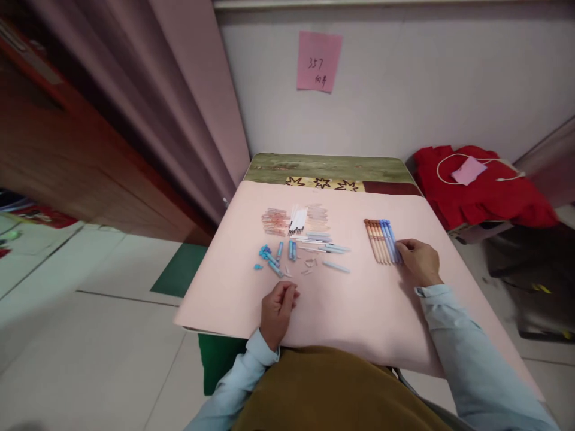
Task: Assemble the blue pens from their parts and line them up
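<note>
At the right of the pink table cover, my right hand (420, 262) has its fingertips closed on the rightmost blue pen (392, 240) in a neat row. Brown-topped pens (375, 240) lie side by side at the left of that row. My left hand (277, 311) rests near the front edge with its fingers curled and thumb pressed in; anything inside is hidden. Just beyond it lie blue pen pieces (273, 263), small clear parts (309, 263) and pale blue barrels (336, 267). Farther back are white refills (298, 219), clear brownish pieces (275, 221) and pale barrels (318, 216).
The pink cover (359, 317) lies over a table with a green wood-pattern top (332, 164). Behind it stands a white wall with a pink note (318, 61). A red cloth (489, 197) with a white cable lies at the right; a curtain (188, 78) hangs left.
</note>
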`<state>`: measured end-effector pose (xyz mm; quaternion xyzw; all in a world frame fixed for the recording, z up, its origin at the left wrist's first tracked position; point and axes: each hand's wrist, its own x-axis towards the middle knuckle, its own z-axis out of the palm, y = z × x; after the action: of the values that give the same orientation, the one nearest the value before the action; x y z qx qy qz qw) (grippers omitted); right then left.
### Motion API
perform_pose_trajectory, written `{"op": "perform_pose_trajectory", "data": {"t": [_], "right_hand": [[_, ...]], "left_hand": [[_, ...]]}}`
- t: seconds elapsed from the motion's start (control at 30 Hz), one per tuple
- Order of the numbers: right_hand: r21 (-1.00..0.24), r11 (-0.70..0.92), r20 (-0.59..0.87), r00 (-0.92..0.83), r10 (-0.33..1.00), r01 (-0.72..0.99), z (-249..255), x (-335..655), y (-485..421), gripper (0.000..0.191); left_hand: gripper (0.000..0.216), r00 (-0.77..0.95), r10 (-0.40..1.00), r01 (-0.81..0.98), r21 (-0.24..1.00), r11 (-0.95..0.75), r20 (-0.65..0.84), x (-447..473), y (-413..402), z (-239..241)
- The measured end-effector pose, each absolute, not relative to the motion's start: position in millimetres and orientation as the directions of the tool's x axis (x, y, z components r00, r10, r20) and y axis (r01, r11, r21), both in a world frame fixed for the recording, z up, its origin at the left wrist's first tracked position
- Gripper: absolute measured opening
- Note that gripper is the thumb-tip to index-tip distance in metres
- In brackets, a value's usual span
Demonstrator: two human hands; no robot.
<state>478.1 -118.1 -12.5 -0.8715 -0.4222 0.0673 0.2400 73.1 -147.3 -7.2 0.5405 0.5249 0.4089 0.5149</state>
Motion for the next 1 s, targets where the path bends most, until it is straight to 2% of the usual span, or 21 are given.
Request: {"op": "perform_pose_trajectory", "data": {"t": [0.1, 0.2, 0.27, 0.37, 0.53, 0.7, 0.83, 0.93, 1.0], "right_hand": [[-0.556, -0.49, 0.18, 0.673, 0.717, 0.671, 1.6, 472.2, -123.1, 0.039], [-0.644, -0.346, 0.413, 0.691, 0.593, 0.682, 23.2, 449.5, -131.0, 0.04], [-0.681, -0.236, 0.482, 0.667, 0.568, 0.693, 34.4, 423.9, -135.6, 0.041], [-0.746, -0.071, 0.432, 0.563, 0.704, 0.662, 38.5, 376.5, -139.7, 0.038], [-0.772, 0.079, 0.342, 0.308, 0.888, 0.63, 23.3, 308.4, -145.4, 0.029], [-0.803, 0.159, 0.299, 0.159, 0.941, 0.574, 2.9, 279.1, -155.9, 0.022], [-0.848, 0.12, 0.237, 0.166, 0.957, 0.516, -13.6, 275.8, -161.2, 0.02], [-0.873, 0.074, 0.197, 0.208, 0.958, 0.483, -19.9, 277.0, -161.3, 0.022], [-0.867, 0.078, 0.199, 0.199, 0.96, 0.492, -21.5, 277.7, -160.4, 0.022]], "left_hand": [[0.026, 0.117, 0.989, 0.136, 0.988, 0.079, -0.096, 72.6, -148.2, -8.4], [0.026, 0.118, 0.989, 0.141, 0.987, 0.073, -0.09, 72.3, -148.5, -10.4], [0.026, 0.12, 0.989, 0.155, 0.986, 0.063, -0.082, 72.5, -148.4, -11.3], [0.026, 0.123, 0.99, 0.169, 0.984, 0.052, -0.074, 73.2, -148.4, -10.1], [0.029, 0.102, 0.991, 0.166, 0.984, 0.069, -0.087, 73.4, -149.7, -3.4], [0.028, 0.087, 0.994, 0.15, 0.987, 0.057, -0.07, 72.2, -154.4, -4.5], [0.023, 0.098, 0.994, 0.192, 0.981, 0.029, -0.048, 72.2, -155.3, -6.2], [0.018, 0.054, 0.993, 0.339, 0.933, -0.119, 0.107, 71.0, -143.2, 2.7], [0.021, 0.041, 0.962, 0.531, 0.809, -0.251, 0.271, 69.7, -126.2, 13.4]]}}
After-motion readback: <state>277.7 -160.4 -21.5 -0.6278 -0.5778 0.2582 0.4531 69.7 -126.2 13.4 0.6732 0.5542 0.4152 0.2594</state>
